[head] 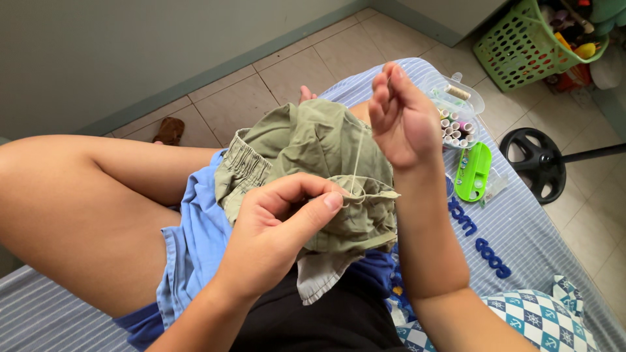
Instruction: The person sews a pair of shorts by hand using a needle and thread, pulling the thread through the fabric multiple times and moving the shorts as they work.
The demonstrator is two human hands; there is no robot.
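An olive-green garment (313, 146) with an elastic waistband lies bunched on my lap. My left hand (277, 225) pinches a fold of its fabric between thumb and fingers. My right hand (401, 117) is raised above the garment with fingertips pinched together, pulling a pale thread (357, 160) taut up from the fold. The needle itself is too small to make out.
A clear plastic box of thread spools (456, 111) and a green plastic case (474, 171) lie on the striped bed sheet (521, 228) to my right. A green basket (528, 42), a black fan base (538, 160) and a brown slipper (169, 130) are on the tiled floor.
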